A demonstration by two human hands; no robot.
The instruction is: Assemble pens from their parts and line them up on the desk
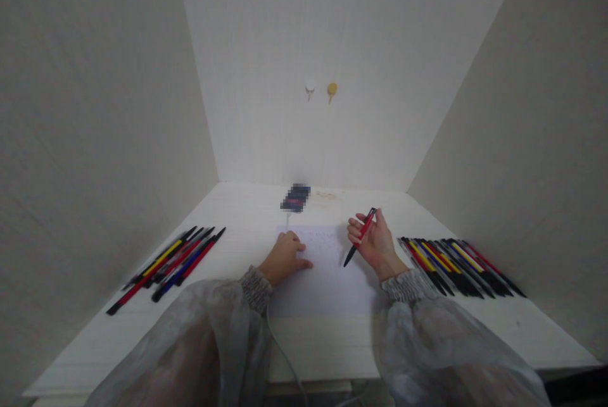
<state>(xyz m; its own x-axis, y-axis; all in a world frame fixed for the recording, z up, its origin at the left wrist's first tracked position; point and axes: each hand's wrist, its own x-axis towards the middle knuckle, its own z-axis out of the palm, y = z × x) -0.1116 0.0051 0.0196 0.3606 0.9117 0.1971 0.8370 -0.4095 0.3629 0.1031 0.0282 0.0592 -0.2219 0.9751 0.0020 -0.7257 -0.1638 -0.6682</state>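
Note:
A red and black pen (367,227) slants across my right hand (379,247), its dark end pointing down over a white sheet of paper (327,293). The palm is turned up, and the fingers and thumb hold the pen. Faint writing shows near the sheet's top edge. On the left side of the paper rests my left hand (285,257), with thumb and forefinger apart and nothing in it. The other fingers are partly hidden.
Loose pens (173,261) lie in a heap on the left, and a row of pens (458,268) lies on the right. A blurred dark device (296,198) with a white cable (285,351) is behind the paper. Two hooks (332,89) hang on the back wall (308,141).

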